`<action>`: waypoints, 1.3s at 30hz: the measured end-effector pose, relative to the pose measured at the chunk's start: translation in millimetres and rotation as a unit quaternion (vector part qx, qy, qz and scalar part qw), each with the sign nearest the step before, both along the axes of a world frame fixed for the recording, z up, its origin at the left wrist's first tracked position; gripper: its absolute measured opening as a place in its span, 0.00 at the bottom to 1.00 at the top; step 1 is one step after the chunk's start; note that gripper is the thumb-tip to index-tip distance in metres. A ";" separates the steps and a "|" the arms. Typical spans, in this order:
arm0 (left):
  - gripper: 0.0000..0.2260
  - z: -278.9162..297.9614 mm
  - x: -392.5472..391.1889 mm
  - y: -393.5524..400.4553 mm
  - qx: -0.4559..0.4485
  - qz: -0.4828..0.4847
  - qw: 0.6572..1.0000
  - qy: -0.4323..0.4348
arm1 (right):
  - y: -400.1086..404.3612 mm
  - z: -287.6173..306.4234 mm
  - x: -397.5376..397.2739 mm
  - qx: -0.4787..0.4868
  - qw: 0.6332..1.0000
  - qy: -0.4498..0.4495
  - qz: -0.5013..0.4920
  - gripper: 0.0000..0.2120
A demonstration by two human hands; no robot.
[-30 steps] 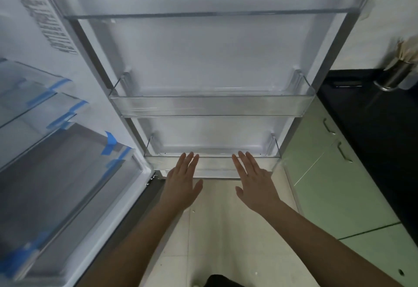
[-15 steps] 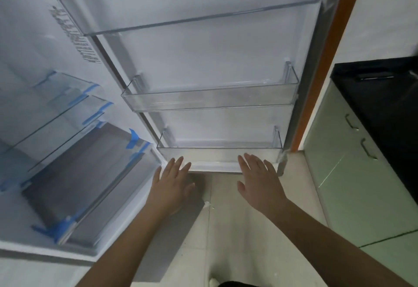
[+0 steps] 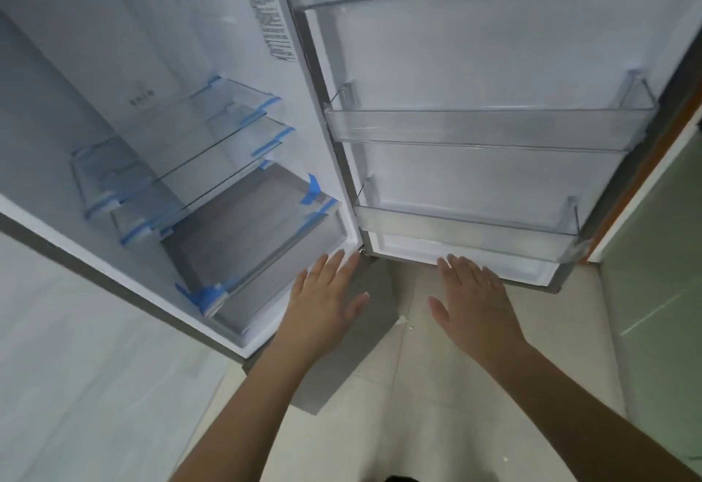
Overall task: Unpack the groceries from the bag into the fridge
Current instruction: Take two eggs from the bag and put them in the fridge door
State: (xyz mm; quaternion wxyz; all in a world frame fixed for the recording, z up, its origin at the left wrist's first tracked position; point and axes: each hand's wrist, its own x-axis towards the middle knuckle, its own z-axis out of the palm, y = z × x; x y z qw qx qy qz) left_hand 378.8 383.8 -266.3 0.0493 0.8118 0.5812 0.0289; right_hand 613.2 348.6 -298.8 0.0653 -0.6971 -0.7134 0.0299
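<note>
Both my left hand and right hand hover empty, fingers spread, below the fridge door's lowest bin — no bag visible, so its heft and grip stay guesswork.

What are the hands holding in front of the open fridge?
Nothing. The left hand and the right hand are both flat with fingers straight, palms down, in front of the open fridge door, gripping no part of it.

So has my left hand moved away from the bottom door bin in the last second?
Yes. The left hand was at the front of the bottom door bin; now it sits left of it, by the fridge's lower drawer.
</note>
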 end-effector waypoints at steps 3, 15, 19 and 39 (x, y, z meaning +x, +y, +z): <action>0.26 -1.3 -15.1 -6.1 0.021 -0.028 0.999 0.000 | -8.3 2.4 -16.8 -0.007 1.000 -0.012 -0.001 0.31; 0.31 -32.5 -91.2 -35.5 0.008 -0.163 0.986 -0.023 | -88.2 -4.2 -125.0 0.021 0.993 -0.014 -0.111 0.28; 0.31 -43.5 -77.5 -50.3 -0.001 -0.226 0.974 -0.028 | -135.5 -7.3 -129.5 0.004 0.984 -0.008 -0.180 0.28; 0.29 -7.0 85.6 -301.5 0.009 -0.556 0.831 0.003 | -469.8 1.8 -102.1 -0.013 0.871 -0.031 -0.491 0.27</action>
